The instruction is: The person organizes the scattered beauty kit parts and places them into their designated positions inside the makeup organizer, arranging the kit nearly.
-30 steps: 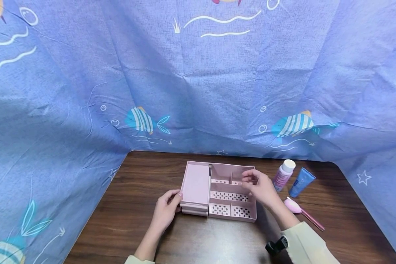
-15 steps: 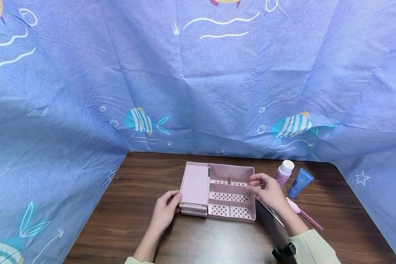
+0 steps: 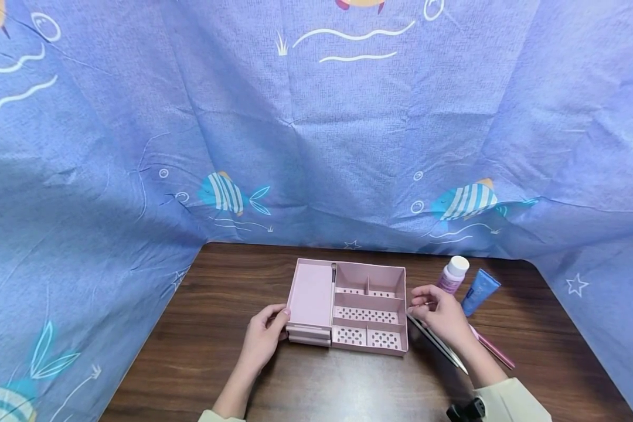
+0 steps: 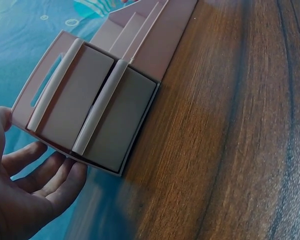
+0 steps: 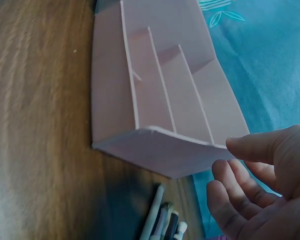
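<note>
While the left hand [image 3: 264, 335] grips the pink organizer [image 3: 310, 291], the right hand [image 3: 443, 315] (loosely spread) hangs nearby.

Fish-print cloth [image 3: 316, 140] — brown table [image 3: 232, 278]

No legible words or numbers, label [image 3: 449, 285] on white-capped bottle [image 3: 455, 271] at four o'clock in head view too small to read, marks on blue tube [image 3: 480, 291] likewise.
</note>
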{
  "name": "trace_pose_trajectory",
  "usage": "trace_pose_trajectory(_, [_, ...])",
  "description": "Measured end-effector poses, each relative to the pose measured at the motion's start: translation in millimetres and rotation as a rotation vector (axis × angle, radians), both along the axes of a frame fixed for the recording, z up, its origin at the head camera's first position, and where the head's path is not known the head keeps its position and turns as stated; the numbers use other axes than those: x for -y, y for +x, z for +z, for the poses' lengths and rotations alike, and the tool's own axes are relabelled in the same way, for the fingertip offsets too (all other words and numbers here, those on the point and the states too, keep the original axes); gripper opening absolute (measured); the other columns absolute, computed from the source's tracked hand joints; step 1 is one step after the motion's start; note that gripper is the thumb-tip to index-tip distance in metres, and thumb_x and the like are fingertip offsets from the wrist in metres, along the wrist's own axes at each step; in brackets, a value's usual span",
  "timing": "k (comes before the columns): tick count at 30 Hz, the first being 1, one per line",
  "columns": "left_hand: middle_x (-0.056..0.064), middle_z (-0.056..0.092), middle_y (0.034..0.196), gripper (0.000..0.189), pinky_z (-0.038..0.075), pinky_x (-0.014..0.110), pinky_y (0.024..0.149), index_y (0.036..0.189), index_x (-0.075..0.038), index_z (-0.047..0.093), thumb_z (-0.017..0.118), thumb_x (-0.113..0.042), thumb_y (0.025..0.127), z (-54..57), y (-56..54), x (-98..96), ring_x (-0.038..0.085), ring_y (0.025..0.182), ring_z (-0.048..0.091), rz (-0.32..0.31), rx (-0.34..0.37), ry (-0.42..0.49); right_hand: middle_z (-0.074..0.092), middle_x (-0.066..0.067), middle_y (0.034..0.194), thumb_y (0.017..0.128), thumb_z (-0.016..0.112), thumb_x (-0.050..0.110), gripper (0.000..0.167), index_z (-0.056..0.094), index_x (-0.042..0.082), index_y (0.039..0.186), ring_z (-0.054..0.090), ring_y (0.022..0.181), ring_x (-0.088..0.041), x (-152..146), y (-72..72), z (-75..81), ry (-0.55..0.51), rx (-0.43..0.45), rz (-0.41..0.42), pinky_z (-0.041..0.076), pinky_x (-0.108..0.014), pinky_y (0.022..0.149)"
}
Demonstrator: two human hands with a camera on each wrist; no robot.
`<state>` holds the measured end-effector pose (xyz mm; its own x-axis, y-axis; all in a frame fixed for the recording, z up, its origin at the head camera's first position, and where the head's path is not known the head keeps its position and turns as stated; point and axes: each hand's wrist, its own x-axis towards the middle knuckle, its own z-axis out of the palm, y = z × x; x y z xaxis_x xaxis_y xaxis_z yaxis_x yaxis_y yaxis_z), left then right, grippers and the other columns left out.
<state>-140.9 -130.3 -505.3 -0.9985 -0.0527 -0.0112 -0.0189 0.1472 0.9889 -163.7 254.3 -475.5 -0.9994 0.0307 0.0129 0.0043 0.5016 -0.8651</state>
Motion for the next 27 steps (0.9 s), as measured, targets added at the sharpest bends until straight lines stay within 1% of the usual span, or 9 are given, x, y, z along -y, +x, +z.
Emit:
trace_pose_trajectory(5, [0.018,0.071,0.107,0.03,0.066,0.033,0.073,0.125,0.002,0.068,0.064,-0.018,0.102,0.6,-0.5,0.0,0.012,0.086,0.066,0.0,0.004,-0.003,0.072,-0.016,0.097,0.084,0.079,0.002,0.034,0.067,-0.005,0.115,0.067,0.073,-0.013,-6,5.7,-7.9,0.071,-0.018,-0.003,0.059,-0.026,0.055])
trace_pose_trajectory(11, [0.018,0.07,0.107,0.031,0.065,0.033,0.071,0.126,0.002,0.067,0.064,-0.017,0.102,0.9,-1.0,0.5,0.012,0.086,0.066,-0.004,0.003,0.001,0.075,-0.008,0.091,0.082,0.08,0.003,0.025,0.072,0.001,0.105,0.07,0.079,-0.017,-11,11.6,-12.7,0.235,-0.063,-0.005,0.056,-0.022,0.067])
trace_pose_trajectory(15, [0.017,0.07,0.108,0.032,0.065,0.031,0.07,0.128,0.001,0.066,0.064,-0.018,0.102,1.8,-1.3,1.9,0.011,0.087,0.066,-0.022,-0.004,-0.002,0.075,-0.004,0.088,0.081,0.08,0.005,0.023,0.073,0.004,0.103,0.071,0.079,-0.017,-11,15.4,-14.8,0.329,-0.064,0.005,0.057,-0.03,0.07])
trace_pose_trajectory(17, [0.017,0.07,0.108,0.033,0.065,0.031,0.069,0.13,0.0,0.065,0.063,-0.018,0.102,1.9,-1.6,2.6,0.011,0.088,0.066,-0.032,-0.007,-0.005,0.075,-0.004,0.088,0.08,0.08,0.006,0.024,0.073,0.006,0.102,0.071,0.079,-0.018,-11,16.6,-15.6,0.364,-0.063,0.014,0.057,-0.034,0.071])
trace_pose_trajectory(20, [0.018,0.07,0.109,0.033,0.065,0.032,0.07,0.13,0.0,0.065,0.064,-0.019,0.102,2.4,-1.6,3.4,0.011,0.089,0.066,-0.043,-0.008,-0.007,0.076,-0.003,0.086,0.078,0.081,0.007,0.025,0.073,0.007,0.102,0.071,0.078,-0.017,-11,17.9,-17.6,0.406,-0.058,0.023,0.057,-0.037,0.07])
trace_pose_trajectory(24, [0.019,0.07,0.11,0.033,0.065,0.033,0.071,0.13,-0.001,0.065,0.064,-0.019,0.102,3.4,-2.2,3.9,0.011,0.089,0.067,-0.046,0.004,-0.009,0.074,0.0,0.082,0.077,0.08,0.006,0.025,0.073,0.006,0.101,0.068,0.075,-0.015,-10,18.2,-20.8,0.447,-0.047,0.034,0.055,-0.036,0.067])
trace_pose_trajectory(27, [0.019,0.07,0.111,0.033,0.065,0.034,0.072,0.13,-0.001,0.066,0.065,-0.018,0.101,3.6,-3.2,3.7,0.011,0.089,0.067,-0.036,0.02,0.0,0.073,0.001,0.081,0.076,0.079,0.005,0.024,0.073,0.005,0.1,0.067,0.074,-0.014,-10,18.0,-21.7,0.46,-0.049,0.049,0.055,-0.035,0.066])
